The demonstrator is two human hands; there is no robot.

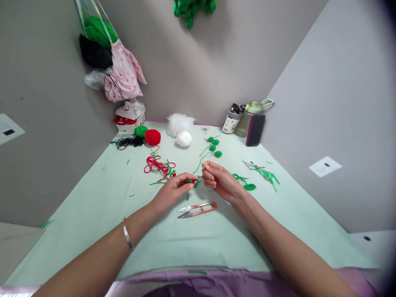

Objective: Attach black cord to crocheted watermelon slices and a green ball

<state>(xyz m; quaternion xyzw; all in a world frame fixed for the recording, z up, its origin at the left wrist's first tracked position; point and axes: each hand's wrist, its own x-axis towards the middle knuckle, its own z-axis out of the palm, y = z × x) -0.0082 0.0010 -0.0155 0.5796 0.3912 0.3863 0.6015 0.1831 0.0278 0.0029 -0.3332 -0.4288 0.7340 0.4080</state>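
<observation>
The left hand (176, 187) pinches a small green-and-red yarn piece (196, 183) between thumb and fingers, out over the middle of the pale green covered desk (148, 235). The right hand (218, 177), just beside it, has its thumb and forefinger closed on a thin, light-coloured tool (203, 165); what kind it is cannot be made out. Nearer the person than both hands lies a pair of thread snips with orange handles (208, 207), its pointed metal blades apart and aimed left.

Beyond the left hand spreads a loose tangle of red yarn (157, 165), with a round red yarn ball (152, 137) behind it, a heap of black yarn (130, 141) to its left and a white yarn ball (183, 139) to its right. A fluffy mound of white stuffing (180, 123) sits behind the white ball. Past the right hand are small green oval pieces with yarn tails (212, 147); to its right, one larger green oval (250, 187) lies near a bundle of green and red yarn strands (266, 173).
</observation>
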